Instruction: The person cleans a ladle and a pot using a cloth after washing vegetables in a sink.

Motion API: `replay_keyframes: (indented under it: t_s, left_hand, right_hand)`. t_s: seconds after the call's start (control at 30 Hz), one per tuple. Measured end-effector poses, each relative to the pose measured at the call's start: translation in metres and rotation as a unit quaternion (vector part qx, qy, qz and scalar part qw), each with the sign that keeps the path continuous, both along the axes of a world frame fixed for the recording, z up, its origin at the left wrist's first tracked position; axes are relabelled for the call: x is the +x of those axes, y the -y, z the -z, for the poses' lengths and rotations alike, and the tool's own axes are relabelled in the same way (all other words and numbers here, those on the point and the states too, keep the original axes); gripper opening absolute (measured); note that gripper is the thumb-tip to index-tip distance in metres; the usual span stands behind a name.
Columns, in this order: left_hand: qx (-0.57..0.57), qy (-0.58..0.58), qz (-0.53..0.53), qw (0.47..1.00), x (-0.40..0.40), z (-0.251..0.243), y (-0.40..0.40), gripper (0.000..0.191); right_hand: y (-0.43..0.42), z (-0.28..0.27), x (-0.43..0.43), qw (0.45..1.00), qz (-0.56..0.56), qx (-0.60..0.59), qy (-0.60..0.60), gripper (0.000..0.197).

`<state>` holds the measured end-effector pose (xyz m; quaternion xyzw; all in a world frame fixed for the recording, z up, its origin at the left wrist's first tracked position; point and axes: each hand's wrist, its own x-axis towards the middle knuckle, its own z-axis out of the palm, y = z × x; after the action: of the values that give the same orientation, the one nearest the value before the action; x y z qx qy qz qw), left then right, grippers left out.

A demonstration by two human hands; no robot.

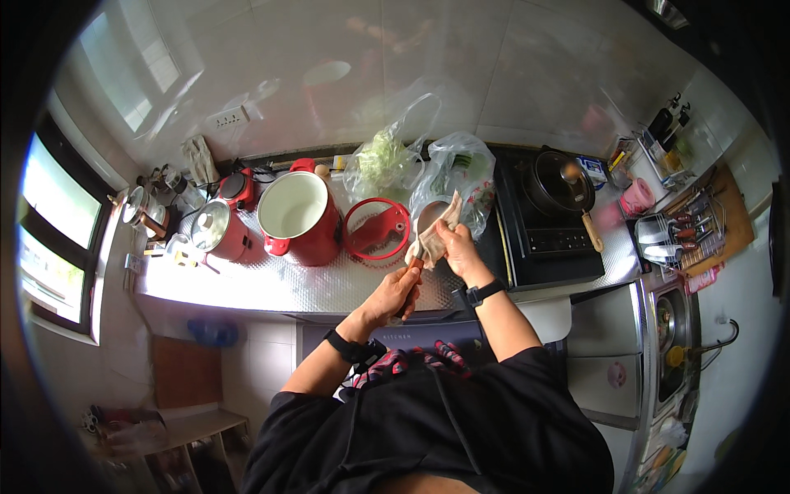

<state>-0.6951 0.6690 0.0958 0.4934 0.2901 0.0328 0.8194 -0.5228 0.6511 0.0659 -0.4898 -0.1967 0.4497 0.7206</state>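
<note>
My left hand [392,295] grips the brown handle of a metal ladle [432,215], whose round bowl points away from me over the counter. My right hand [458,247] holds a pale cloth [434,242] wrapped around the ladle's neck, just below the bowl. To the left of the hands lies a round, red-rimmed clear lid [376,228], and beyond it stands a tall red pot [308,231] with a white inside. Past the ladle are a clear plastic bag with pale green leaves [379,162] and another bag with dark green vegetables [460,170].
At the left stand a small lidded red pot [222,238] and a red hot plate [236,187]. A black lidded pan [558,185] sits on the induction cooker [558,259] to the right. Farther right are a utensil rack [697,238] and a sink [673,383].
</note>
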Motion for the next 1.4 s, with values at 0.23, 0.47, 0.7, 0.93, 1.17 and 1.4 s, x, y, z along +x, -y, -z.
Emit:
replay_keyframes:
  t_s: [0.23,0.47,0.7,0.93,1.17,1.4]
  left_hand:
    - [0.071,-0.032,0.112,0.991,-0.006,-0.005,0.000,0.033]
    - [0.591,-0.006,0.087,0.802,-0.007,0.006,-0.013,0.032]
    - [0.722,-0.076,0.106,0.679,-0.017,-0.009,-0.018,0.027]
    - [0.628,-0.038,0.090,0.772,-0.028,-0.006,-0.044,0.023]
    - [0.501,0.108,0.061,0.857,-0.046,-0.005,-0.064,0.025]
    - [0.130,0.063,0.005,0.989,-0.031,-0.018,-0.046,0.028]
  right_hand:
    - [0.008,-0.030,0.033,0.913,-0.123,-0.092,0.377,0.013]
    - [0.019,-0.042,-0.003,0.551,-0.325,-0.022,0.768,0.037]
    - [0.005,-0.039,0.003,0.537,-0.356,-0.002,0.765,0.016]
    - [-0.009,-0.051,0.003,0.563,-0.309,0.043,0.765,0.006]
    - [-0.027,-0.056,-0.006,0.771,-0.178,0.060,0.609,0.009]
    - [-0.058,-0.031,-0.036,0.955,0.233,0.078,0.166,0.015]
